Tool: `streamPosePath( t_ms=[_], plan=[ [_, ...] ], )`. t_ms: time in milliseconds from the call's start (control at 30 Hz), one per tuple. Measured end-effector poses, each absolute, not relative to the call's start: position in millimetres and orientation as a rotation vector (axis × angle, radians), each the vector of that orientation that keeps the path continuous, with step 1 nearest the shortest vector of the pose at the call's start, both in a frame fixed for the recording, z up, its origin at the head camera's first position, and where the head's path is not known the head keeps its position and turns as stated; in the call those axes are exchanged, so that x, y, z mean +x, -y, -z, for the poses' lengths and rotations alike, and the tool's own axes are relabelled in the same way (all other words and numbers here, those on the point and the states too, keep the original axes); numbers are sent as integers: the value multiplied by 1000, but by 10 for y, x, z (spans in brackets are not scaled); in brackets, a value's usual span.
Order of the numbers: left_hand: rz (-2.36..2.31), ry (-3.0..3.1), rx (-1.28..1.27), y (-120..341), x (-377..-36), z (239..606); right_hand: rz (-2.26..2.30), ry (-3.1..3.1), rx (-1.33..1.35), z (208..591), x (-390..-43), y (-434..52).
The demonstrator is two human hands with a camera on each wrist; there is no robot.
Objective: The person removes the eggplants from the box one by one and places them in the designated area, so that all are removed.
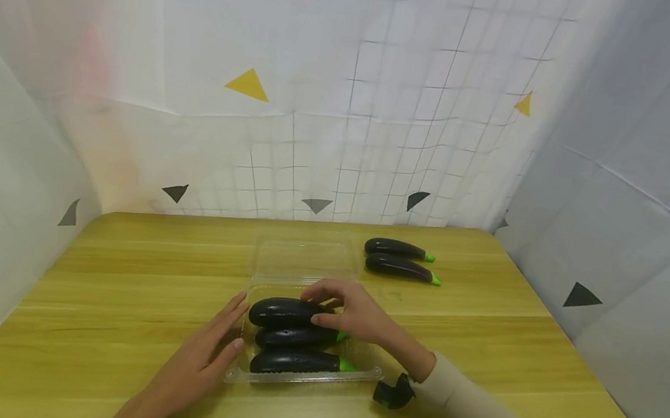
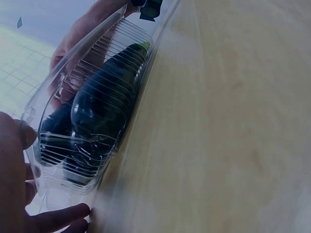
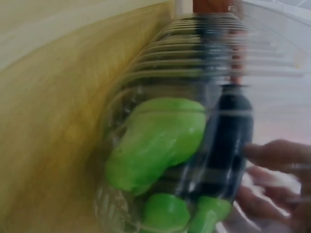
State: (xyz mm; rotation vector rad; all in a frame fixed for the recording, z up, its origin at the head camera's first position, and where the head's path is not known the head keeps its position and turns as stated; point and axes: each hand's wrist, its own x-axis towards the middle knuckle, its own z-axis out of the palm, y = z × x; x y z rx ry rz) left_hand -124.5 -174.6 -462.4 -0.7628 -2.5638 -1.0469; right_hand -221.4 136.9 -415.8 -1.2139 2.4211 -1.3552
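Near the centre of the head view, the top eggplant [image 1: 283, 312] is being settled into the clear clamshell tray [image 1: 300, 376] on two others. The right hand [image 1: 356, 311] is grasping it with curled fingers; the left hand [image 1: 208, 351] is lying released, fingers straight against the tray's left wall. Packing seems under way; next comes letting go and fetching the two loose eggplants [image 1: 398, 258], upper right on the counter [image 1: 483, 341].

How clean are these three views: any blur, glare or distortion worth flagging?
Head view: sharp and evenly lit, wide-angle bending at the edges, soft shadows under the hands. Left wrist view: the yellow wooden table is smeared, and glare streaks the clear ribbed plastic tray. Right wrist view: too close, so the green stem caps of the dark purple eggplants are soft.
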Motion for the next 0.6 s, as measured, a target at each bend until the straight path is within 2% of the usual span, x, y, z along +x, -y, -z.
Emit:
streamPosePath(
  t_ms=[600],
  plan=[
    [1058,2540,-786,1737,-1242,4611,1273,-2514,-1188,4136,-2165,-1366]
  ],
)
